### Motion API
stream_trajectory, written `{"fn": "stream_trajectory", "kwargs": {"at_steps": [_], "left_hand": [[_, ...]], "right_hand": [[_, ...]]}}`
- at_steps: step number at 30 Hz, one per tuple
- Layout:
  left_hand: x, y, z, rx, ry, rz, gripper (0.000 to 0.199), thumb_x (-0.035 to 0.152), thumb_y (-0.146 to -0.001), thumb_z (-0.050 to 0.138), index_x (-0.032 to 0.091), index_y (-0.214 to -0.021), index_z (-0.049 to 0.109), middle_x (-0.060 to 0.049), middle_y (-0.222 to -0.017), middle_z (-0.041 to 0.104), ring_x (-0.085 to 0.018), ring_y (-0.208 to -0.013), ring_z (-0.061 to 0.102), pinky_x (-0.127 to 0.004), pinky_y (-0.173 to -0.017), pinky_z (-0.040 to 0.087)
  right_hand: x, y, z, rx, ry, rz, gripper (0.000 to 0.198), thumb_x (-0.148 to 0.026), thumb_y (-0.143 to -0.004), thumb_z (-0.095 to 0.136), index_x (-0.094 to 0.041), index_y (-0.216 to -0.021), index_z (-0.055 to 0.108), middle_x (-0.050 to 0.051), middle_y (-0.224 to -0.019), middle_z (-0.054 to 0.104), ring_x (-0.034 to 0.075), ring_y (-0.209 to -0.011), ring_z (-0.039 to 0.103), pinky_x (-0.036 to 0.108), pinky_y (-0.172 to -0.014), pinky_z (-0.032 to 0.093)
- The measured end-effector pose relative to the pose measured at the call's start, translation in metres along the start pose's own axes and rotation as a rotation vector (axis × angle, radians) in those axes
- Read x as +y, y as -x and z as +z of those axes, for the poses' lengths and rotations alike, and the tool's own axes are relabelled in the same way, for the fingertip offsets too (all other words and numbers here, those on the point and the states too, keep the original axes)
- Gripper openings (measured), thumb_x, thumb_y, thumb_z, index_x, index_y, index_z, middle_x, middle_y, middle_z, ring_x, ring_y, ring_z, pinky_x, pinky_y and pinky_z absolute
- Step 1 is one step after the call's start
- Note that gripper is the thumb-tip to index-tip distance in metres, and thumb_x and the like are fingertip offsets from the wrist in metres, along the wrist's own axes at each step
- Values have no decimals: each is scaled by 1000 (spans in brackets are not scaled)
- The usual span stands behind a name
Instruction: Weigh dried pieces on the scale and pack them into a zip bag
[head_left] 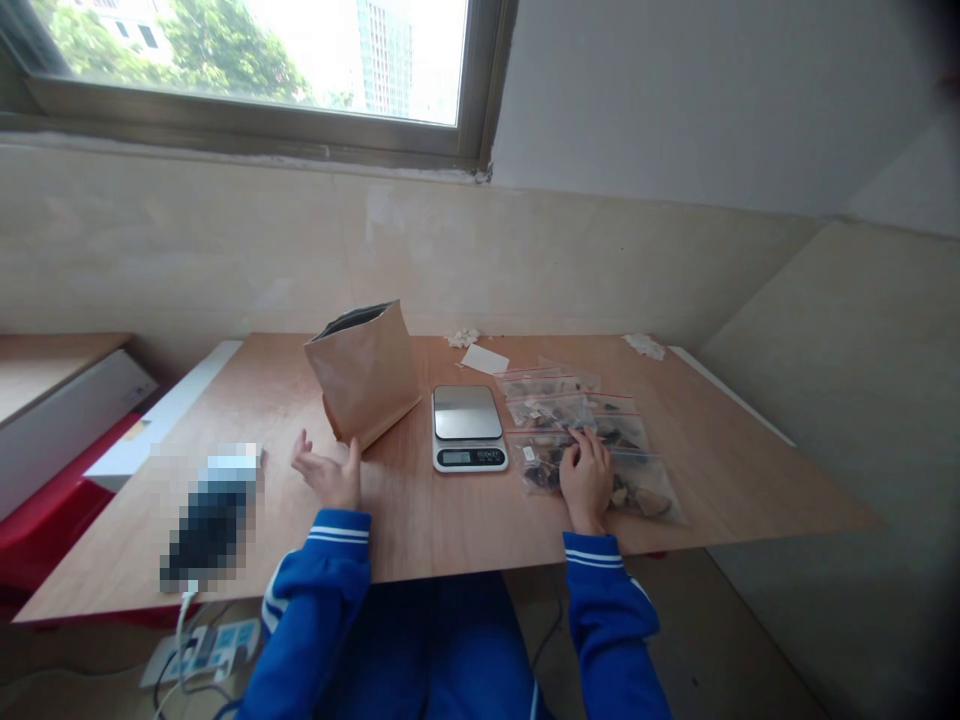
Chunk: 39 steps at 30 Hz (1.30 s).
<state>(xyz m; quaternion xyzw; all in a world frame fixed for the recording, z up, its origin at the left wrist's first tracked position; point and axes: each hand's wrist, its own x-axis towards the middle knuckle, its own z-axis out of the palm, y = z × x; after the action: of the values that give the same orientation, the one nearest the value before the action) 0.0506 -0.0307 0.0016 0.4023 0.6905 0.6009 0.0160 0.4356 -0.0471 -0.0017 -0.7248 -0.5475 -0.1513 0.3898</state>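
My left hand point(330, 478) is held palm up over the table, its fingers spread and nothing in it. Just behind it stands an upright brown paper bag point(367, 375), tilted a little, with its top open and a dark inside. My right hand point(587, 478) rests on clear zip bags point(652, 485) holding dark and tan pieces; its fingers are slightly bent, with thumb and forefinger apart. Several such bags overlap there, with red seal lines. Between my hands sits a digital kitchen scale point(469, 430) with a bare steel plate; its display is too small to read.
A blurred-out dark device point(214, 520) lies at the left with a white cable. A white card point(485, 359) and crumpled tissue point(463, 338) are at the back, more tissue point(645, 346) at the right. A power strip point(202, 650) sits below the table edge.
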Motion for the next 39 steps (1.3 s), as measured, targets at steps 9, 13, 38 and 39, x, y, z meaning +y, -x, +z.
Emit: {"fn": "stream_trajectory", "kwargs": {"at_steps": [9,13,38,39], "left_hand": [[-18,-50,14,-610,-88,11,85,46,-76,67,13,-145,28,-20,-127,56,-38,-120,55,-52,-98,45],[-19,-60,25,-640,-38,131,75,40,-78,64,16,-142,34,-17,-129,58,-36,-122,55,-52,-101,44],[-54,-63,42,-639,322,46,63,37,-75,70,17,-124,37,-16,-124,55,-28,-116,58,-49,-99,48],[-54,-62,42,-637,339,34,64,37,-76,70,17,-126,36,-17,-127,53,-28,-117,58,-49,-99,48]], "right_hand": [[1,-4,-2,148,-77,-35,32,-39,-94,46,-15,-89,66,17,-115,65,29,-112,56,45,-97,41],[4,-4,-2,183,-15,-19,38,-47,-93,48,-16,-80,66,16,-103,63,28,-99,55,43,-90,40],[8,0,0,166,20,88,41,-45,-94,43,-18,-67,60,10,-72,57,26,-77,50,39,-76,36],[8,0,0,169,3,90,39,-45,-94,44,-18,-69,59,10,-73,59,25,-77,51,39,-77,37]]}}
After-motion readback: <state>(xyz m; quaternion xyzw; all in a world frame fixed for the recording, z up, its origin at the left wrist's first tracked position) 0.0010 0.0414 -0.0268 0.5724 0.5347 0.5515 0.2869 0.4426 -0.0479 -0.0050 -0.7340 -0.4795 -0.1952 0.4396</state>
